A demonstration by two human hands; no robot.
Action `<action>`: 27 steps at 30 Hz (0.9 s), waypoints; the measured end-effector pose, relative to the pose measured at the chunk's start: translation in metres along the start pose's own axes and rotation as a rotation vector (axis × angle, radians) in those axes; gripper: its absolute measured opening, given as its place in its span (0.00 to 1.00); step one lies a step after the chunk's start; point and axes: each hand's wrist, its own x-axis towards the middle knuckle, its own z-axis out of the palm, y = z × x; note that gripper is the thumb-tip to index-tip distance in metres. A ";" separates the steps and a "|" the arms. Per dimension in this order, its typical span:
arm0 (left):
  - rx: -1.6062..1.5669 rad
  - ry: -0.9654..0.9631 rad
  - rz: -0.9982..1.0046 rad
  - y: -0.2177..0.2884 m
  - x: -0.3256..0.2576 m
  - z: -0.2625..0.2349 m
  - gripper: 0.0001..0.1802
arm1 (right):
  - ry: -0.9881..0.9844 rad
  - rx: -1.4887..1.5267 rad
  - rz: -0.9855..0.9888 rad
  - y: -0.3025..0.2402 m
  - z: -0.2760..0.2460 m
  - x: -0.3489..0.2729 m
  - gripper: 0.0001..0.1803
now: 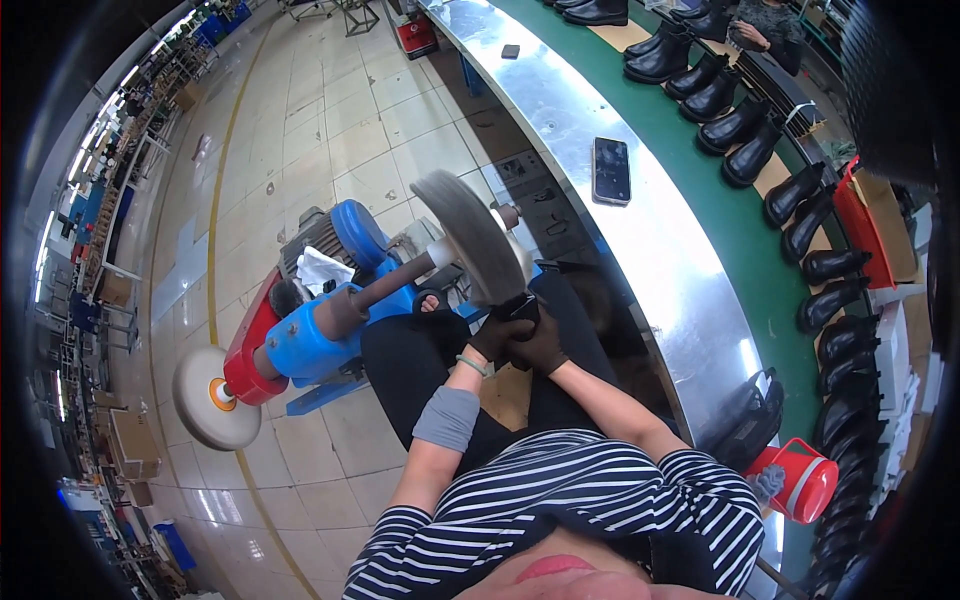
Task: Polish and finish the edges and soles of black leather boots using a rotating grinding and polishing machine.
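Both my hands wear dark brown gloves and are together between my knees, just below a large grey buffing wheel (470,235). My left hand (497,338) and my right hand (543,347) are closed around a black boot (517,308). Only a small dark part of it shows; the gloves and the wheel hide the rest. The boot is up against the lower edge of the wheel, whose rim looks streaked. The wheel sits on a steel shaft (395,280) running out of a blue and red machine (300,340).
A second, pale wheel (212,398) is on the machine's left end. To the right runs a metal bench (640,250) with a phone (611,170). Beyond it, a green conveyor (690,165) carries several black boots (755,150). A red bucket (805,485) stands near my right elbow. A co-worker's hand (752,36) shows far right.
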 end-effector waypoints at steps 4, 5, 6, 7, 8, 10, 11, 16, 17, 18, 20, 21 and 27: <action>0.008 -0.065 0.072 0.019 -0.003 0.027 0.30 | -0.050 -0.012 -0.044 -0.039 -0.019 0.007 0.35; 0.008 -0.082 0.104 0.026 -0.005 0.036 0.30 | -0.048 -0.013 -0.045 -0.049 -0.024 0.010 0.35; 0.008 -0.084 0.104 0.032 -0.007 0.041 0.30 | -0.005 -0.038 -0.035 -0.057 -0.027 0.012 0.34; 0.007 -0.081 0.080 0.038 -0.010 0.045 0.31 | 0.043 -0.066 -0.028 -0.062 -0.031 0.015 0.34; 0.006 -0.074 0.056 0.040 -0.012 0.047 0.33 | 0.046 -0.069 -0.030 -0.062 -0.038 0.022 0.34; -0.012 -0.056 0.118 0.037 -0.009 0.057 0.36 | -0.061 -0.306 -0.319 -0.060 -0.062 0.039 0.41; -0.031 -0.034 0.179 0.034 -0.007 0.063 0.40 | -0.057 -0.312 -0.325 -0.062 -0.070 0.042 0.41; 0.149 -0.055 0.035 0.023 -0.007 0.095 0.40 | 0.065 -0.528 0.012 -0.046 -0.143 0.045 0.32; 0.238 0.008 -0.076 0.014 -0.012 0.081 0.37 | 0.157 -0.526 0.122 -0.065 -0.146 0.049 0.28; 0.322 0.025 -0.163 0.010 -0.012 0.083 0.35 | 0.166 -0.589 0.209 -0.079 -0.176 0.050 0.30; 0.368 0.029 -0.128 0.000 -0.013 0.081 0.34 | 0.098 -0.854 0.436 -0.063 -0.233 0.049 0.31; 0.416 0.075 -0.097 -0.004 -0.015 0.076 0.32 | 0.076 -0.951 0.517 -0.054 -0.255 0.043 0.31; 0.390 0.088 -0.166 -0.011 -0.010 0.079 0.28 | 0.104 -0.995 0.636 -0.032 -0.350 0.007 0.38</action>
